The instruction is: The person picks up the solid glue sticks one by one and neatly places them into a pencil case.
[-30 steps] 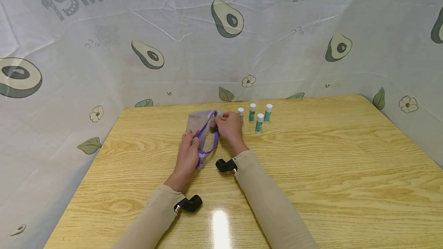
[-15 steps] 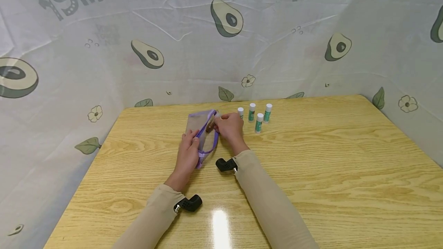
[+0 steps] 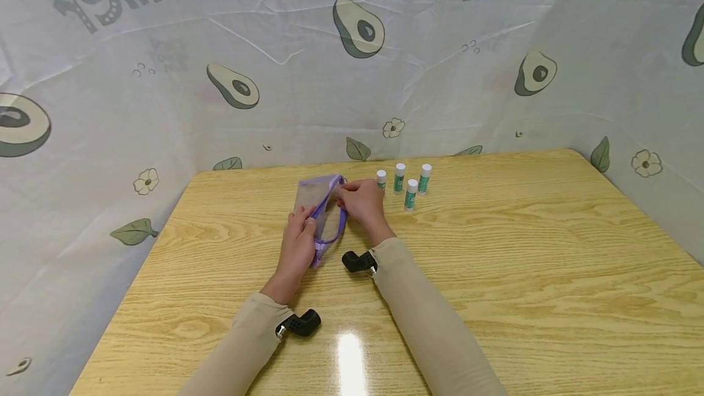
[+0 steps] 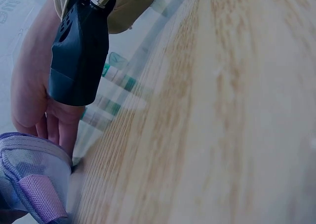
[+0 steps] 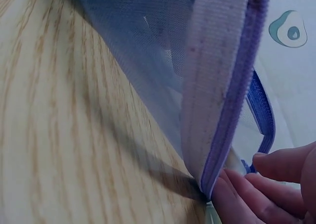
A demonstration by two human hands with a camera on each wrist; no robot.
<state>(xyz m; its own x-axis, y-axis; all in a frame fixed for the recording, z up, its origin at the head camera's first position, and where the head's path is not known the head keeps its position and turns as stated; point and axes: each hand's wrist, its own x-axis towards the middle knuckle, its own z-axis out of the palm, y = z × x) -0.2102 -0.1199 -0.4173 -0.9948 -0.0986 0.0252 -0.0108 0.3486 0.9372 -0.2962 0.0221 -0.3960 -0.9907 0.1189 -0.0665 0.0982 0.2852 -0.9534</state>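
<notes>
A mesh pouch (image 3: 315,191) with purple zipper trim stands with its mouth gaping toward the right. My left hand (image 3: 297,246) holds its left side, fingers spread over the mesh and thumb by the zipper edge. My right hand (image 3: 364,201) is at the mouth's far end, its fingers bent. In the right wrist view the fingers (image 5: 266,192) touch the zipper end, and the thumb stands a little apart from them; whether they pinch anything is hidden. The left wrist view shows the pouch (image 4: 37,169) close up, beneath my right hand.
Several white-capped tubes with green labels stand upright right of my right hand, the nearest tube (image 3: 410,195) in front of the others. The wooden table (image 3: 522,249) ends at a printed cloth backdrop (image 3: 440,90). A black wrist device (image 3: 360,261) hangs below my right wrist.
My right hand has moved slightly left into the pouch mouth. The small brown item with a clear top, seen at its fingertips earlier, is now out of sight. My left hand stays put.
</notes>
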